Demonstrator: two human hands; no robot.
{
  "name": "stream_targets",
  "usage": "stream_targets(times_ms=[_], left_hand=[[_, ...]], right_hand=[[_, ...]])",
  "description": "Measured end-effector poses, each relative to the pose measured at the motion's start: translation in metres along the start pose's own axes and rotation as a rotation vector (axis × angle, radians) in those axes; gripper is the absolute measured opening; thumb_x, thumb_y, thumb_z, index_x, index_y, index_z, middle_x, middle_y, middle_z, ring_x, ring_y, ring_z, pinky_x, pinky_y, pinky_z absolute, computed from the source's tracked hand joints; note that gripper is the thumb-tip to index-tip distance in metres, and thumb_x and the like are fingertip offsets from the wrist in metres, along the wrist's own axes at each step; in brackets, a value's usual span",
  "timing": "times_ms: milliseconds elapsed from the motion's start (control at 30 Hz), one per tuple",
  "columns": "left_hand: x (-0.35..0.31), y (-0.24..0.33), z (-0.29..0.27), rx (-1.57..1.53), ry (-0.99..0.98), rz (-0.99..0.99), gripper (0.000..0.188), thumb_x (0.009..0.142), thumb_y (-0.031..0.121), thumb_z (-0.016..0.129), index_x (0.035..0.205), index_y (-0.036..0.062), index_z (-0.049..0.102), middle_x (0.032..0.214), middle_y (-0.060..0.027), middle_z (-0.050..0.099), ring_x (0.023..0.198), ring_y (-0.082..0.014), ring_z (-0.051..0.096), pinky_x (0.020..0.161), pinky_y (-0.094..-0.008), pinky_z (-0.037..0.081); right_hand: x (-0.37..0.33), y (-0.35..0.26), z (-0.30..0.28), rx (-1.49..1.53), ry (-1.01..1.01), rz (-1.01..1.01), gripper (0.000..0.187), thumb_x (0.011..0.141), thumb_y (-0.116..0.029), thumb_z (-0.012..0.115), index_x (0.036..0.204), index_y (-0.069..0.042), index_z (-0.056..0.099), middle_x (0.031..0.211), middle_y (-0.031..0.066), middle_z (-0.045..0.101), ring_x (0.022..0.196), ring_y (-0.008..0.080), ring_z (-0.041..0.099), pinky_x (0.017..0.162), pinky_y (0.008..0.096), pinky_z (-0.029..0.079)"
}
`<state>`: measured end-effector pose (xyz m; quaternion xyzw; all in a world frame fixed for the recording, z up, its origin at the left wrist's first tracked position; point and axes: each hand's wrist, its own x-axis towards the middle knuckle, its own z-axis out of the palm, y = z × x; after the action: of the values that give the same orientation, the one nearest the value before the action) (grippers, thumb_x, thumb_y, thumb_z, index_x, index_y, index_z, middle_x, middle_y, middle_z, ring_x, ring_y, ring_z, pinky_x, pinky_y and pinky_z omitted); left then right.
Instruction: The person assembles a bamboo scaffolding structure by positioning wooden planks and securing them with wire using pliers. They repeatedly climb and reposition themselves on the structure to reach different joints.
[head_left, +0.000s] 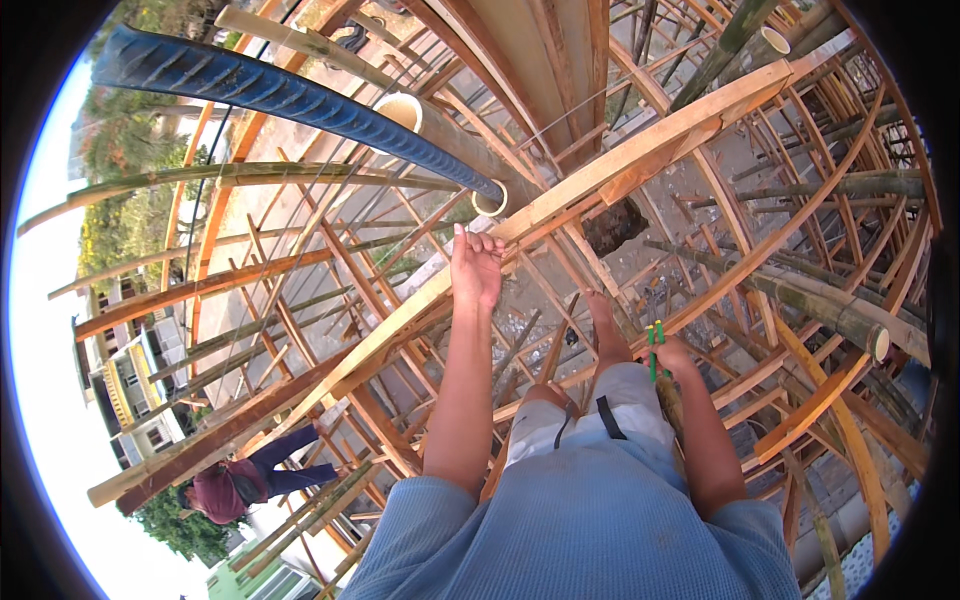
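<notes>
My left hand [476, 268] is at a long wooden beam [620, 170] that runs slantwise across the view. Its palm shows bare, the fingers are loosely curled and the thumb stands apart. Just beyond it is the lower end of a thick blue ribbed bar [300, 110], which meets a pale round rim [489, 199]. By my right hip, my right hand [678, 357] is closed around a tool with two green handles [655, 347], which look like those of pliers. The tool's jaws are hidden.
Timber and bamboo scaffolding surrounds me, with gaps down to the ground. A large bamboo pole [830, 320] with a cut end lies at right. At lower left, a person in a maroon top [222, 490] is on the frame. Thin wires cross the upper left.
</notes>
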<state>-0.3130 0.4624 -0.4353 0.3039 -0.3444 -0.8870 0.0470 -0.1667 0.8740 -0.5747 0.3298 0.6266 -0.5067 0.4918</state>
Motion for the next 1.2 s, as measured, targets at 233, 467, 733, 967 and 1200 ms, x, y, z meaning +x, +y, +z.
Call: stream_targets(times_ms=[233, 467, 733, 967, 1200], left_hand=[[0.014, 0.027, -0.004, -0.125, -0.012, -0.121, 0.050, 0.112, 0.047, 0.043, 0.074, 0.0152, 0.045, 0.052, 0.0031, 0.029, 0.044, -0.0112, 0.024, 0.055, -0.0290, 0.032], [-0.070, -0.022, -0.019, -0.222, 0.006, 0.033, 0.059, 0.113, 0.042, 0.042, 0.060, 0.0177, 0.030, 0.049, 0.0016, 0.021, 0.049, -0.0153, 0.014, 0.059, -0.0331, 0.028], [-0.275, -0.016, -0.204, 0.762, 0.324, -0.358, 0.055, 0.112, 0.042, 0.048, 0.065, 0.0136, 0.040, 0.055, -0.0007, 0.033, 0.052, -0.0151, 0.030, 0.057, -0.0339, 0.030], [-0.346, -0.063, -0.356, 2.258, -0.082, -0.579, 0.031, 0.102, 0.027, 0.054, 0.105, 0.0043, 0.075, 0.109, -0.0169, 0.071, 0.112, -0.0346, 0.068, 0.096, -0.0518, 0.053], [-0.193, -0.114, -0.248, 2.166, -0.395, -0.369, 0.044, 0.104, 0.042, 0.057, 0.132, 0.0109, 0.068, 0.139, -0.0178, 0.059, 0.134, -0.0384, 0.056, 0.119, -0.0667, 0.030]], right_hand=[[0.004, 0.003, -0.004, -0.129, -0.019, 0.018, 0.021, 0.101, -0.007, 0.052, 0.105, 0.004, 0.069, 0.092, 0.0136, 0.076, 0.073, 0.0204, 0.072, 0.058, 0.0352, 0.053], [0.000, 0.001, 0.010, -0.135, 0.006, 0.003, 0.025, 0.097, -0.008, 0.054, 0.099, 0.006, 0.075, 0.084, 0.0128, 0.075, 0.072, 0.0208, 0.072, 0.057, 0.0339, 0.053], [0.008, -0.003, 0.015, -0.198, -0.020, -0.024, 0.024, 0.099, -0.009, 0.053, 0.097, 0.005, 0.073, 0.083, 0.0144, 0.075, 0.070, 0.0213, 0.074, 0.056, 0.0331, 0.054], [0.013, -0.010, 0.015, -0.249, 0.034, -0.074, 0.025, 0.097, -0.007, 0.049, 0.095, 0.006, 0.071, 0.085, 0.0179, 0.077, 0.066, 0.0242, 0.074, 0.052, 0.0370, 0.054], [-0.025, -0.029, -0.009, -0.417, 0.151, -0.087, 0.025, 0.094, -0.007, 0.049, 0.092, 0.007, 0.070, 0.082, 0.0183, 0.076, 0.068, 0.0256, 0.075, 0.054, 0.0409, 0.054]])
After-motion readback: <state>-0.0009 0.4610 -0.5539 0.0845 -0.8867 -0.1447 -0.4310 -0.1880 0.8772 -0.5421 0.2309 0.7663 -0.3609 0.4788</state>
